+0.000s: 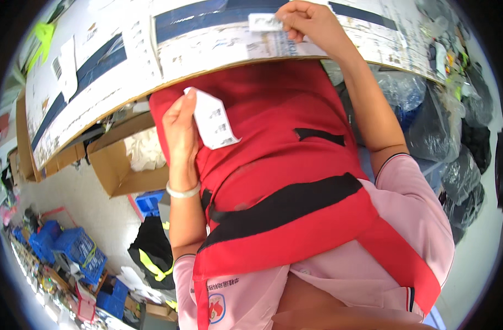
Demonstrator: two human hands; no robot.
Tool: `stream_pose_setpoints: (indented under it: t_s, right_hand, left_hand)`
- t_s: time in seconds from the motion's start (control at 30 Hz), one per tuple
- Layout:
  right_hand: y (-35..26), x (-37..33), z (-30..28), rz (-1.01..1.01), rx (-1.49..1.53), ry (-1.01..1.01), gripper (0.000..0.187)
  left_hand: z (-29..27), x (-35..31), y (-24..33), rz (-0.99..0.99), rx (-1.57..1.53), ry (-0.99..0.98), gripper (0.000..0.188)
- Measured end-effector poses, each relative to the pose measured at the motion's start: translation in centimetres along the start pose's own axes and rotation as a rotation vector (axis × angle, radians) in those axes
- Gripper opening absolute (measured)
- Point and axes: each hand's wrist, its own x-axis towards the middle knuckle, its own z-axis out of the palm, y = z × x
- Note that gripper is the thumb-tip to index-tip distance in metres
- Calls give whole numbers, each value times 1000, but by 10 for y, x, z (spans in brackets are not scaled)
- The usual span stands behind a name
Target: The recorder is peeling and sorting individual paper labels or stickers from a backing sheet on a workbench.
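My left hand (180, 124) pinches a strip of white labels (214, 121) at its upper end, in front of the red apron (273, 110) on my lap. Dark print shows on the strip, and its lower corner curls up. Over the table my right hand (312, 26) grips a small white label (265, 22) between thumb and fingers. That label is printed too, and it sits just above the table top (202, 47); whether it touches the surface I cannot tell.
Worn white and dark blue sheeting covers the table, with another white label strip (68, 69) at its left. Beneath stands an open cardboard box (111, 168) with pale material inside. Clear plastic bags (435, 124) crowd the right side. Blue crates (81, 253) stand on the floor, lower left.
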Motion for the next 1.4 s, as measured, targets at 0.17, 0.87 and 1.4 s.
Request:
stream_pose_setpoints:
  t_s: [0.17, 0.87, 1.4]
  right_hand:
    - [58, 22, -96, -20, -522, 383, 20]
    - [-13, -66, 109, 61, 10, -565, 21]
    - [-3, -56, 101, -301, -232, -382, 7]
  left_hand:
    - [22, -6, 17, 32, -26, -78, 21]
    - [11, -19, 28, 457, 313, -132, 23]
    - [21, -22, 26, 61, 549, -280, 22]
